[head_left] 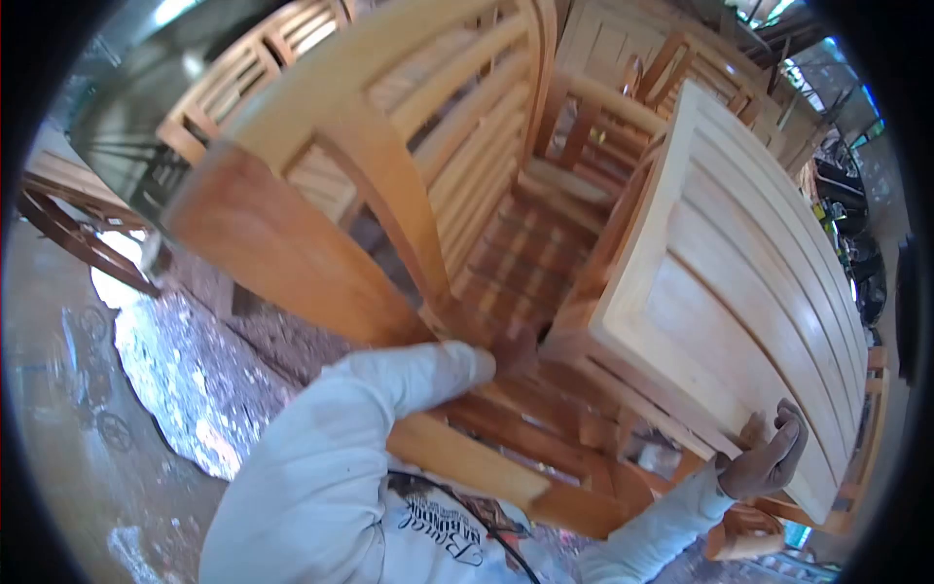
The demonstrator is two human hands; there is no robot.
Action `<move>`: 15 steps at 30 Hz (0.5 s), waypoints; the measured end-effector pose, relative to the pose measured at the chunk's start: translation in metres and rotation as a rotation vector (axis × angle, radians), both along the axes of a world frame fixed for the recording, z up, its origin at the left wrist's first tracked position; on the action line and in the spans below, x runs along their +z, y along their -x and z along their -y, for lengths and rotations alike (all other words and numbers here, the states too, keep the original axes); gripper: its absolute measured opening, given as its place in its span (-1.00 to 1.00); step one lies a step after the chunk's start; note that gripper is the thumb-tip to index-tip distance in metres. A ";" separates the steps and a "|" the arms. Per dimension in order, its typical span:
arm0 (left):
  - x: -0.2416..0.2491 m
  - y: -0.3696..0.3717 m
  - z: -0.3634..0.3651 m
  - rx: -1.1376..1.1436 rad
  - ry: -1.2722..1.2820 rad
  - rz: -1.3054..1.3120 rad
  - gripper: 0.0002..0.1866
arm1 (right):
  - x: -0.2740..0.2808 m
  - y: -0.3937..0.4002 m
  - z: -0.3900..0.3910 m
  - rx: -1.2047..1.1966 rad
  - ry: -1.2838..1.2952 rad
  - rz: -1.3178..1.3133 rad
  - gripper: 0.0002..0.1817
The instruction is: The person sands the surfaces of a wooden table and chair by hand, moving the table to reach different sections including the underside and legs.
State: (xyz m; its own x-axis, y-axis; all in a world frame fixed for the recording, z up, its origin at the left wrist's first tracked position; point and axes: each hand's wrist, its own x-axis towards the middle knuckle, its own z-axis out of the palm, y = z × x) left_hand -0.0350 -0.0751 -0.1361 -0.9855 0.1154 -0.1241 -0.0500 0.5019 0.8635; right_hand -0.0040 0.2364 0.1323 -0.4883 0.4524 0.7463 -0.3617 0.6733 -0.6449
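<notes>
A pale wooden slatted tabletop point(739, 282) with a framed edge is tilted up in front of me on the right. My right hand point(764, 457) is closed at its near lower edge, fingers lying over the top surface. My left hand point(518, 352) reaches to the tabletop's near left corner, beside the armrest of a wooden chair; its fingers are smeared by motion and partly in shadow. The large orange-brown chair point(302, 258) with a slatted back stands close on my left. Its slatted seat point(525, 253) shows behind my left hand.
Another slatted chair back point(253, 73) stands at the upper left, and more wooden furniture point(696, 73) is behind. A curved wooden piece point(88, 238) is at the far left. Rough, littered ground point(195, 389) lies below it. Dark objects point(856, 229) line the right side.
</notes>
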 end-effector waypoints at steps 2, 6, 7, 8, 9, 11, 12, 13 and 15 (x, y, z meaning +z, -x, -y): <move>-0.020 -0.001 -0.001 0.018 -0.086 -0.056 -0.53 | -0.001 -0.003 0.003 -0.057 -0.013 0.017 -0.66; 0.006 0.000 0.001 0.077 -0.136 -0.159 -0.49 | -0.003 0.001 0.007 -0.109 -0.077 0.004 -0.63; 0.007 0.000 0.000 0.101 -0.151 -0.219 -0.48 | -0.003 -0.001 0.009 -0.116 -0.085 -0.005 -0.62; 0.000 -0.001 -0.001 0.079 -0.120 -0.212 -0.47 | -0.003 -0.001 0.010 -0.134 -0.114 -0.001 -0.62; -0.007 -0.001 0.000 0.063 -0.088 -0.207 -0.46 | -0.002 0.000 0.010 -0.146 -0.143 -0.001 -0.61; -0.022 -0.002 0.004 0.031 -0.041 -0.176 -0.44 | -0.002 0.002 0.012 -0.170 -0.190 0.000 -0.61; -0.032 -0.003 0.003 0.020 -0.033 -0.147 -0.44 | -0.001 0.002 0.013 -0.179 -0.216 0.002 -0.60; -0.040 -0.004 0.002 0.010 -0.022 -0.122 -0.45 | 0.000 0.004 0.014 -0.187 -0.240 0.000 -0.60; -0.030 -0.006 0.003 0.023 -0.039 -0.118 -0.46 | -0.001 0.004 0.010 -0.184 -0.276 -0.011 -0.60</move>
State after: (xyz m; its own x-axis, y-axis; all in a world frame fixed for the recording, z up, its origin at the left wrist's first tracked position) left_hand -0.0288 -0.0781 -0.1663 -0.9955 0.0947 -0.0031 0.0418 0.4679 0.8828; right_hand -0.0075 0.2267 0.1311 -0.4087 0.3120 0.8577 -0.2235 0.8769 -0.4255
